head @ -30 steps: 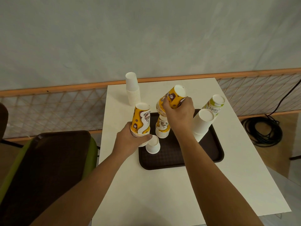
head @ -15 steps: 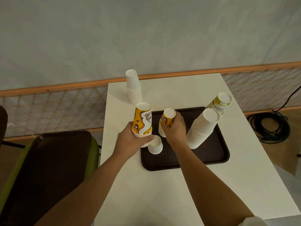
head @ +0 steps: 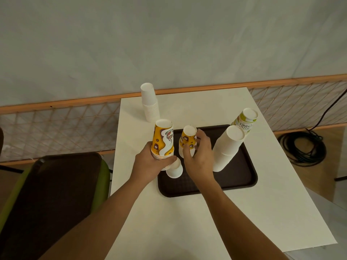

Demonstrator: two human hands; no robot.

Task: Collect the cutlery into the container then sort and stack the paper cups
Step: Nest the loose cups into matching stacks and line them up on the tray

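A white table [head: 206, 231] is standing against a grey wall, and I am watching a brown tray [head: 238, 182] on it. The left hand [head: 150, 164] is gripping a yellow patterned cup stack [head: 163, 141] at the tray's left edge, fingers wrapped round its base. The right hand [head: 200, 160] is cupping a smaller yellow cup stack [head: 188, 136] on the tray, fingers loosely spread; I cannot tell whether they are pinching it. 1 small white cup [head: 176, 170] is sitting just beside the left hand. A tall white cup stack [head: 228, 147] and a green-printed cup stack [head: 246, 121] are leaning at the tray's right.
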